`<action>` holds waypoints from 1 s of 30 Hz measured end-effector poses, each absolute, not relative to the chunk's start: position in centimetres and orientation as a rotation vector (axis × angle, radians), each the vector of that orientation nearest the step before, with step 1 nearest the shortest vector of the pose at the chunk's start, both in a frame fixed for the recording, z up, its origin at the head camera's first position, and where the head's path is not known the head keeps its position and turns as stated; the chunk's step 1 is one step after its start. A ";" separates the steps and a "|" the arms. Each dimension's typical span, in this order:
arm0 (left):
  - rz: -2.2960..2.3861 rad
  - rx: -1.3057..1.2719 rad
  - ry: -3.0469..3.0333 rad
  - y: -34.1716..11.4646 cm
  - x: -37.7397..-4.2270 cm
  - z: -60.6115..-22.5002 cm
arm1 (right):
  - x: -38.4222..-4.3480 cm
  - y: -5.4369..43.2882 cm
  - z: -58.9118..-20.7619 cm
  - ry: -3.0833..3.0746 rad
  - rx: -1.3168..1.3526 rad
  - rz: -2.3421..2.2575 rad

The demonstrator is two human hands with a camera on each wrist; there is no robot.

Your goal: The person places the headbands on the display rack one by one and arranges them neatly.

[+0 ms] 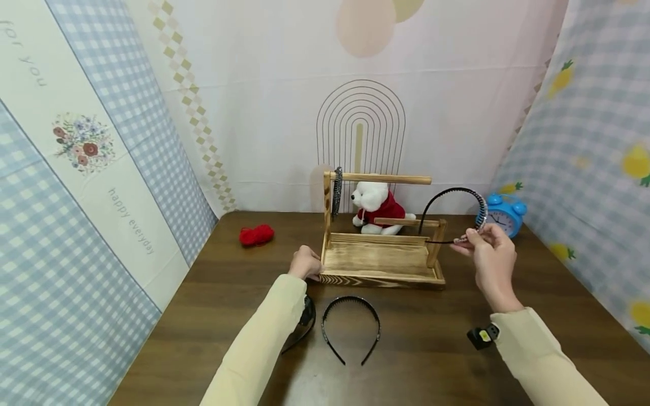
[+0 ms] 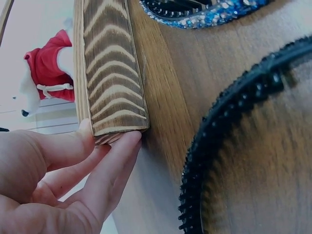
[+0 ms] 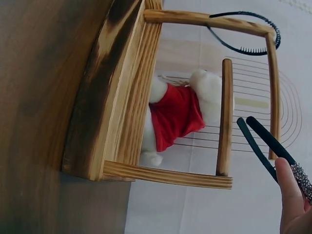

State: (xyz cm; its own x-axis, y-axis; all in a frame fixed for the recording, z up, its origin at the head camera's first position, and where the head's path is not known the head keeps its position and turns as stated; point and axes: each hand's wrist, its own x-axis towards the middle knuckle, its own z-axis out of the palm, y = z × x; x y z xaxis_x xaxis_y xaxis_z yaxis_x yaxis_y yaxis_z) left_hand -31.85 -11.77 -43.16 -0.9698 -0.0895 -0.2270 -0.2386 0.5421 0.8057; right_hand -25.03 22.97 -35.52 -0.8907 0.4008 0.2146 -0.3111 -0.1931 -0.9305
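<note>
My left hand (image 1: 306,263) grips the front left corner of a wooden rack (image 1: 381,281), thumb and fingers around its end in the left wrist view. In my right hand (image 1: 495,268) is a black headband with a glittery section (image 1: 482,210), pinched near one side. Its open ends point left, by the short lower bar (image 1: 406,222). A dark toothed headband (image 1: 337,192) hangs at the left of the upper bar (image 1: 386,179). On the table before the rack lies a black headband (image 1: 351,299); another headband (image 1: 311,316) is partly hidden by my left sleeve.
A white plush bear (image 1: 370,197) in red sits behind the rack. The blue alarm clock (image 1: 503,217) stands behind my right hand. Red yarn (image 1: 256,235) lies at the back left of the brown table (image 1: 416,349). Printed cloths hang around the table.
</note>
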 end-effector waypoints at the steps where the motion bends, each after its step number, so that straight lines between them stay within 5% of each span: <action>1: 1.407 -0.275 2.614 -11.6 -31.9 -43.1 | -25.4 23.0 -35.4 -1.611 -0.113 2.114; 30: 1.373 -0.263 2.633 -11.7 -32.0 -43.4 | -30.7 20.1 -34.3 -1.826 -0.186 1.817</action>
State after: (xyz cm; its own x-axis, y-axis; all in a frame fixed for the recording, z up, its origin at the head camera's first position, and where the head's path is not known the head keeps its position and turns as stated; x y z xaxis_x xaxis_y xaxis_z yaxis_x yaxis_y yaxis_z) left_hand -32.03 -11.74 -43.38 -0.9717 -0.0816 -0.2217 -0.2285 0.5628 0.7944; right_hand -30.75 20.14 -34.28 -0.8385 0.4667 0.2813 -0.2788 0.0760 -0.9573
